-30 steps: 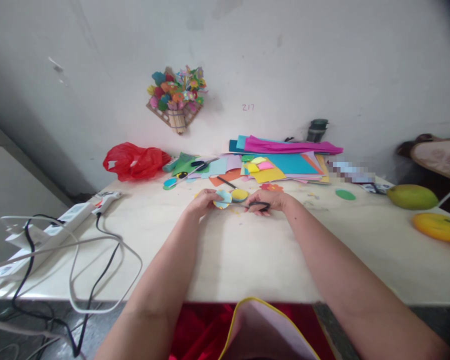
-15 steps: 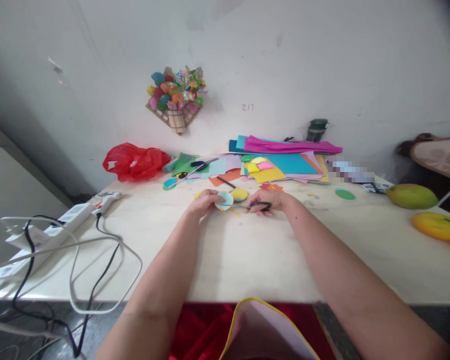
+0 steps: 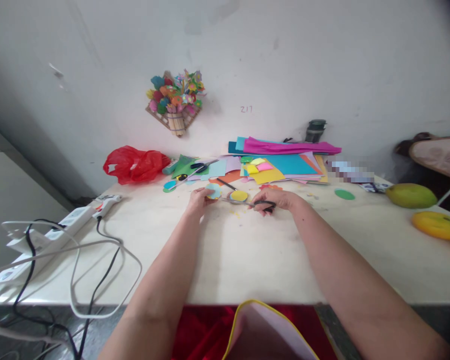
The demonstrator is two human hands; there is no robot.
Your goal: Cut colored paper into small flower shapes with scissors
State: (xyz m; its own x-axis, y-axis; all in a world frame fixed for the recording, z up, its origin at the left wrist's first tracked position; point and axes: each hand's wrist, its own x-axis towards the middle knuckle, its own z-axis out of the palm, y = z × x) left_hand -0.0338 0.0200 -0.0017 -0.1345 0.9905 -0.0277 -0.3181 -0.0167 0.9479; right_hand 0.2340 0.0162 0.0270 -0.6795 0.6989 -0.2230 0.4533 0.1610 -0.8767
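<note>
Pinched in my left hand (image 3: 199, 201) is a light blue paper piece (image 3: 214, 190) with a rounded, notched edge. My right hand (image 3: 272, 199) is closed round the black handles of a pair of scissors (image 3: 264, 204). Their blades point left, with the tips a little right of the blue piece and apart from it. Just behind the blades lies a yellow paper disc (image 3: 239, 195). Small yellow scraps (image 3: 235, 213) are scattered below the blades. Behind my right hand, an orange-red paper flower shape (image 3: 270, 187) is partly hidden.
Coloured paper sheets (image 3: 288, 167) cover the back of the table, near a pen (image 3: 226, 184) and second scissors (image 3: 200, 167). A red plastic bag (image 3: 135, 165) lies back left. A power strip (image 3: 71, 220) with cables occupies the left edge; mangoes (image 3: 411, 195) sit right.
My left hand has moved slightly left and back with the blue paper piece, away from the blades. The scissors and my right hand have shifted slightly right.
</note>
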